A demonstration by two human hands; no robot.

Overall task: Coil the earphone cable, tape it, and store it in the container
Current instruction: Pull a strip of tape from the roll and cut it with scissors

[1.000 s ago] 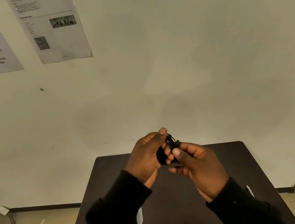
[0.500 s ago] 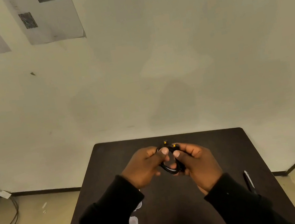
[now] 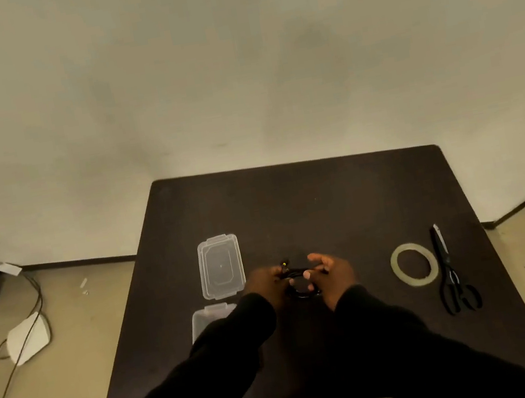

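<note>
Dark table (image 3: 325,209); container (image 3: 202,323) half hidden by sleeve (image 3: 235,335); coiled cable (image 3: 301,291) blurred.

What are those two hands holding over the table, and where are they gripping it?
A coiled black earphone cable. The left hand pinches the loop's left side and the right hand its right side, near the top; the bottom hangs free.

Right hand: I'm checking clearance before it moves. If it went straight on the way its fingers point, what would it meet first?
The right hand points left across the coiled earphone cable, so it would likely meet the left hand first; depth is unclear.
</note>
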